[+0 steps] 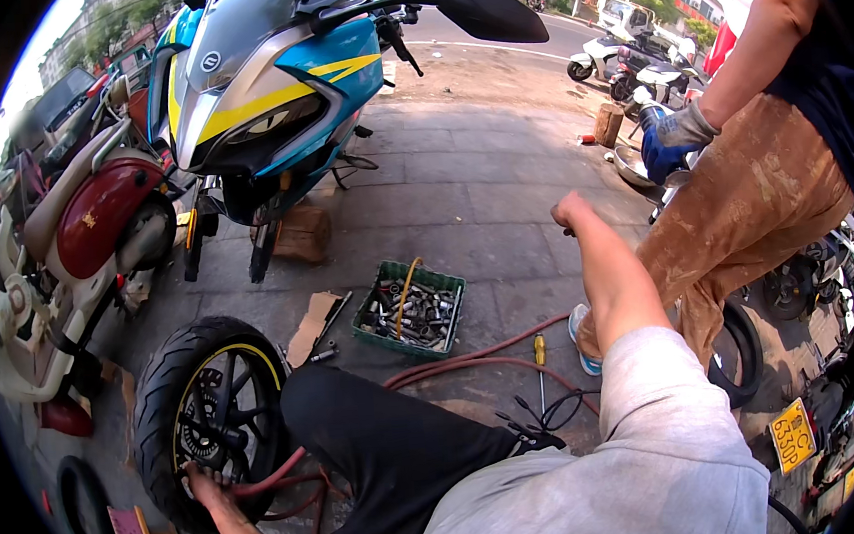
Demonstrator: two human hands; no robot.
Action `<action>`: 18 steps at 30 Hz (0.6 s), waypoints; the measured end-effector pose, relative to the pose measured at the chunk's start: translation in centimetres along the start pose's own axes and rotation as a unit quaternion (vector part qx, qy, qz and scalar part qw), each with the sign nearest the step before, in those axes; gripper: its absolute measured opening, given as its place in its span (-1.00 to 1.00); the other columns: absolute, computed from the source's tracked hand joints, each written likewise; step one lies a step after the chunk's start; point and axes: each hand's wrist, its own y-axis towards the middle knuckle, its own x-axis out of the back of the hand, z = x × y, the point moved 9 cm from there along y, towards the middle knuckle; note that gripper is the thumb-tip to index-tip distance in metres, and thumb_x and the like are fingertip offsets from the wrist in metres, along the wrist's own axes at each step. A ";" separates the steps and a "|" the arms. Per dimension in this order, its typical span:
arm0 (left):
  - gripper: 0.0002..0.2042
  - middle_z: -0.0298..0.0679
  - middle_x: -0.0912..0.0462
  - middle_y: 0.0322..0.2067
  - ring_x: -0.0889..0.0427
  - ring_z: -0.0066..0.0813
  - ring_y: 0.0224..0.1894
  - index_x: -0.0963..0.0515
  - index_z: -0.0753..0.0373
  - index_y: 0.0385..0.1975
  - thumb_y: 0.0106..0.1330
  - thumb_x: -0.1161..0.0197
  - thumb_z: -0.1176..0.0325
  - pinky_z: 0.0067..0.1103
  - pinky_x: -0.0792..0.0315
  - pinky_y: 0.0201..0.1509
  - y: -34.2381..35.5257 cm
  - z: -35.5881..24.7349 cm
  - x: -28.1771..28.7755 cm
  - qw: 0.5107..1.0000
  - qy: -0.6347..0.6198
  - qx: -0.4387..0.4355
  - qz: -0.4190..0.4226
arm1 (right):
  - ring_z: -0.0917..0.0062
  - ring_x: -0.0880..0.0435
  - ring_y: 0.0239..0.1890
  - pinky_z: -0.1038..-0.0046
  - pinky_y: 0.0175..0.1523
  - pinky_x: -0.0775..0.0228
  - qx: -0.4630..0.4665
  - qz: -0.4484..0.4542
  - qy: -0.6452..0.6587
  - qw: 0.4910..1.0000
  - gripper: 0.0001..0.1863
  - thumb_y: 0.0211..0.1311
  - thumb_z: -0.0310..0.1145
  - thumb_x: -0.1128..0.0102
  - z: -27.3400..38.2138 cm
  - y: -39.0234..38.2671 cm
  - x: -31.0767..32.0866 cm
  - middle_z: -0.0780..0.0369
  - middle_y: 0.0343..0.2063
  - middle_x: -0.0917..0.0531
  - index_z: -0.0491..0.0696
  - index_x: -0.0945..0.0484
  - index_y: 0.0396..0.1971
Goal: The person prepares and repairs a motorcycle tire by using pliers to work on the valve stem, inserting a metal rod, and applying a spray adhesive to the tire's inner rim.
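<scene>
My left hand (pixel 206 483) is closed at the lower rim of a loose motorcycle wheel (pixel 222 404) with a yellow rim stripe. A red hose (pixel 273 477) runs to that hand; its end and exactly what my fingers grip are hidden. My right arm is stretched forward, and my right hand (pixel 571 213) is closed in midair near the co-worker's legs; what it holds, if anything, is hidden. Near my knee lie a green tool crate (pixel 411 336) full of sockets, a piece of cardboard (pixel 310 331) and a yellow-handled screwdriver (pixel 540 351).
A blue motorbike (pixel 321 69) without its front wheel stands ahead, beside a wooden block (pixel 299 234). A red scooter (pixel 108 222) is at left. A co-worker (pixel 712 194) in gloves stands at right. Loose tires (pixel 85 510) and several parked bikes surround me. More hoses cross the paving.
</scene>
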 end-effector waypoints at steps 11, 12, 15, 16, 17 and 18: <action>-0.62 -0.54 -0.16 -0.69 -0.13 -0.58 -0.76 -0.24 -0.06 -0.51 0.57 -0.15 0.03 -0.53 -0.07 -0.67 -3.1 0.0 -1.6 0.999 -0.011 -0.015 -0.031 | 0.21 -0.83 -0.43 0.19 -0.29 -0.67 0.204 0.028 -0.117 0.971 -0.69 0.41 -0.38 -0.07 6.9 2.9 -6.9 -0.03 -0.41 -0.80 -0.32 -0.69 -0.21; -0.65 -0.53 -0.17 -0.71 -0.13 -0.60 -0.78 -0.26 -0.06 -0.51 0.58 -0.15 0.10 -0.53 -0.06 -0.69 -4.5 -0.7 -2.6 0.998 -0.015 -0.025 -0.058 | 0.21 -0.80 -0.45 0.18 -0.31 -0.64 0.200 0.044 -0.095 0.974 -0.75 0.40 -0.39 -0.10 5.4 4.0 -7.8 -0.02 -0.45 -0.76 -0.28 -0.66 -0.25; -0.69 -0.49 -0.23 -0.69 -0.20 -0.58 -0.76 -0.35 0.02 -0.49 0.56 -0.14 0.15 -0.49 -0.17 -0.67 -6.4 -2.6 -5.5 0.997 -0.040 -0.026 -0.066 | 0.23 -0.70 -0.49 0.15 -0.36 -0.56 0.124 0.099 0.071 0.985 -0.85 0.38 -0.42 -0.19 0.3 9.4 -7.3 0.01 -0.54 -0.64 -0.18 -0.58 -0.38; -0.75 -0.50 -0.28 -0.64 -0.23 -0.61 -0.71 -0.39 0.01 -0.37 0.60 -0.16 0.13 -0.50 -0.19 -0.63 -5.6 -2.4 -4.6 0.998 -0.031 -0.022 -0.040 | 0.23 -0.67 -0.51 0.14 -0.38 -0.54 0.097 0.112 0.118 0.982 -0.85 0.37 -0.43 -0.23 1.6 10.6 -7.9 0.02 -0.58 -0.60 -0.15 -0.55 -0.42; -0.65 -0.31 -0.45 -0.67 -0.41 -0.40 -0.74 -0.51 0.20 -0.43 0.52 -0.13 0.07 -0.36 -0.31 -0.63 -4.8 -2.4 -4.5 0.997 -0.001 -0.031 -0.068 | 0.24 -0.63 -0.52 0.13 -0.39 -0.51 0.068 0.098 0.148 0.982 -0.82 0.36 -0.44 -0.26 1.0 11.8 -6.3 0.03 -0.61 -0.56 -0.11 -0.52 -0.46; -0.56 -0.13 -0.59 -0.62 -0.55 -0.24 -0.69 -0.63 0.35 -0.30 0.50 -0.09 0.02 -0.28 -0.45 -0.55 -4.6 -3.0 -2.8 0.988 0.073 -0.064 -0.120 | 0.23 -0.64 -0.51 0.12 -0.38 -0.51 0.074 0.104 0.147 0.981 -0.83 0.36 -0.43 -0.26 3.5 12.0 -7.4 0.03 -0.59 -0.57 -0.12 -0.52 -0.44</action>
